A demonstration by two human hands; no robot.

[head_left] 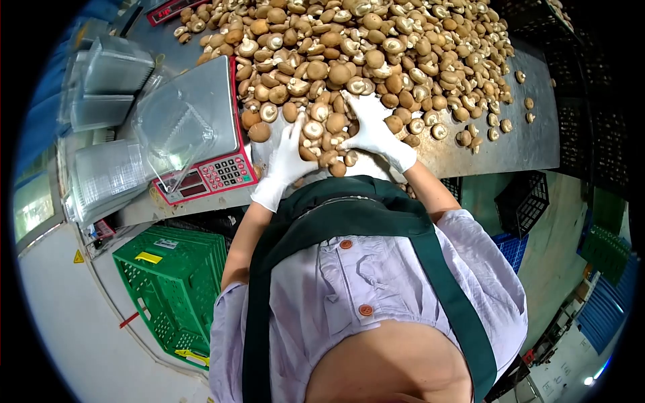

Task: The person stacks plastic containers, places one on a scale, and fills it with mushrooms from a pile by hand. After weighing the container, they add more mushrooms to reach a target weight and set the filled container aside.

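A large heap of brown shiitake mushrooms covers the far side of the metal table. Several mushrooms lie at its near edge, between my two white-gloved hands. My left hand rests along their left side with its fingers stretched out toward the heap. On the other side, my right hand has thumb and fingers spread wide, touching the mushrooms beside it. Neither hand is closed around a mushroom. Left of my left hand stands a red-edged digital scale, with a clear plastic tray on its steel plate.
Stacks of clear plastic trays stand at the table's left. A second red scale is at the far left. Green crates are below the table on the left; black crates are at the right. Loose mushrooms dot the right side.
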